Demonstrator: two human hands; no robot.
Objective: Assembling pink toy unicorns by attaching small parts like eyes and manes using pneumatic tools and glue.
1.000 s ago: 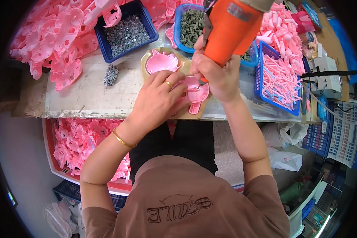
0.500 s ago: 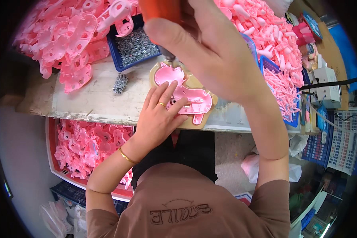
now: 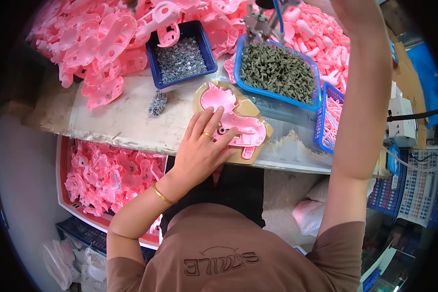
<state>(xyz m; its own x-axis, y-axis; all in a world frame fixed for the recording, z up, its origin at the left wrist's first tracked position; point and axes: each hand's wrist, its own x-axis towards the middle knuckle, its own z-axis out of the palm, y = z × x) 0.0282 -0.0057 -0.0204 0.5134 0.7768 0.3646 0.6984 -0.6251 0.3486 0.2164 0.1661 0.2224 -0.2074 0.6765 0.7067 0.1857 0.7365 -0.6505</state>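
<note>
My left hand (image 3: 199, 146) lies with its fingers spread over a pink plastic toy shell half (image 3: 248, 126). The shell sits hollow side up in a tan fixture block (image 3: 247, 108) near the table's front edge. A small round dark part shows inside the shell, beside my fingers. My right hand (image 3: 359, 17) is raised far out at the upper right. The picture's top edge cuts it off, so its fingers and anything in them are hidden.
Behind the fixture stand a dark blue tray of screws (image 3: 180, 61) and a blue tub of grey-green small parts (image 3: 277, 70). A screw cluster (image 3: 157, 103) lies on the table (image 3: 117, 121). Pink shells (image 3: 92, 44) heap at left; a metal mechanism (image 3: 263, 24) hangs over the tub.
My right hand has swung up and right, away from the fixture. The orange power screwdriver it held is out of sight. My left hand stays on the shell.
</note>
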